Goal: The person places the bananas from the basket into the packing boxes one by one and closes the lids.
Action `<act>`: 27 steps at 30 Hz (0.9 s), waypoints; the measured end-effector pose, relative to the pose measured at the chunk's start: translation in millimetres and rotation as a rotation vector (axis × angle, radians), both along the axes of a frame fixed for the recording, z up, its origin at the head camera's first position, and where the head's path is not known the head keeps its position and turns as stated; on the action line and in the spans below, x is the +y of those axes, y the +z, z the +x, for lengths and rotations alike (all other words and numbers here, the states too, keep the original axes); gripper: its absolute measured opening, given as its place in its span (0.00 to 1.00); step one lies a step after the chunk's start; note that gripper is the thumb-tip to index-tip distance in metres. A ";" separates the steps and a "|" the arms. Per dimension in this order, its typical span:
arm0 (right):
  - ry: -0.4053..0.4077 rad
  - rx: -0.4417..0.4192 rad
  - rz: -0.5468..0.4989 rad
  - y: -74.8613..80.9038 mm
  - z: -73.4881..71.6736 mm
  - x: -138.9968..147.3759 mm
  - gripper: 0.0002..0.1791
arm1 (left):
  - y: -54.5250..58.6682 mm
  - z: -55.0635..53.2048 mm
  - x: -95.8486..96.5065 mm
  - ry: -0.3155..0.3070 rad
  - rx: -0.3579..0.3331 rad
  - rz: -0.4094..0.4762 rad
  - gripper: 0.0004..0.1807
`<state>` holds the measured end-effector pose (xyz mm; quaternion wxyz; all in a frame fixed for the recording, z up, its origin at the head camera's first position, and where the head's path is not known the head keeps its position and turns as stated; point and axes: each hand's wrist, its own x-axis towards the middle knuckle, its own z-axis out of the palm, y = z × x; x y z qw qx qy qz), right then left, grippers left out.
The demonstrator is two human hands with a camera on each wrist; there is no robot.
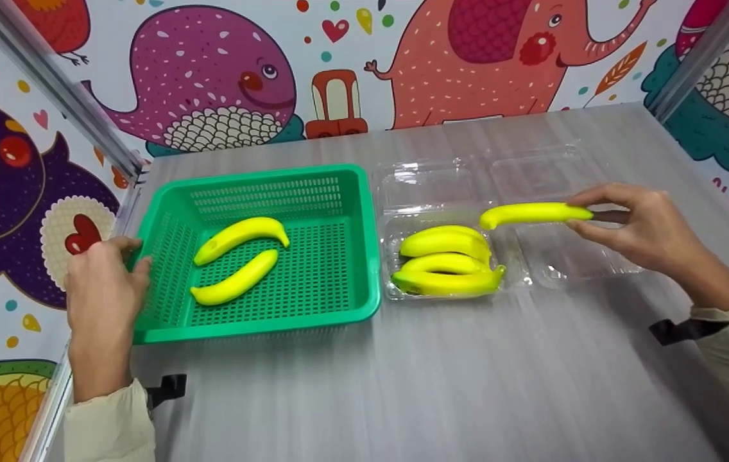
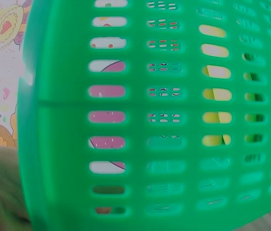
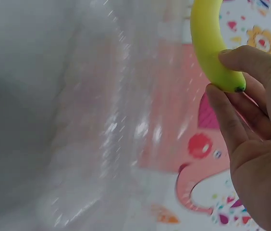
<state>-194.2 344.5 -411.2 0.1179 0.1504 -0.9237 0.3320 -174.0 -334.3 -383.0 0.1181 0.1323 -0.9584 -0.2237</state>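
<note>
My right hand [image 1: 647, 228] pinches one end of a yellow banana [image 1: 534, 213], held level above the clear plastic clamshell box [image 1: 518, 273]. In the right wrist view thumb and fingertips close on the dark-tipped end of that banana [image 3: 207, 43]. Several bananas [image 1: 448, 263] lie side by side in the box's left compartment. My left hand [image 1: 104, 289] grips the left rim of a green perforated basket [image 1: 371, 256], its fingers bent over the edge. Two bananas [image 1: 236, 279] rest apart on the basket floor. The left wrist view is filled by the basket's slotted wall [image 2: 68, 130].
The basket and box stand side by side on a grey wood-grain table [image 1: 403, 385]. Walls printed with cartoon animals [image 1: 210, 70] rise behind and to the left. Metal frame posts [image 1: 76, 83] stand at the corners.
</note>
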 end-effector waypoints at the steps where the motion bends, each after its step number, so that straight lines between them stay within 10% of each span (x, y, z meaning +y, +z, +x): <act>1: -0.019 -0.006 -0.002 -2.5 0.5 5.7 0.18 | 0.1 -0.4 0.2 0.000 -0.001 0.000 0.22; 12: -0.181 -0.105 0.016 -22.5 -0.9 52.3 0.17 | 2.0 -2.1 -2.2 -0.001 -0.025 0.010 0.23; 27: -0.147 -0.156 0.139 -28.4 -9.6 71.6 0.19 | -0.4 -1.3 -2.1 0.006 -0.028 0.000 0.23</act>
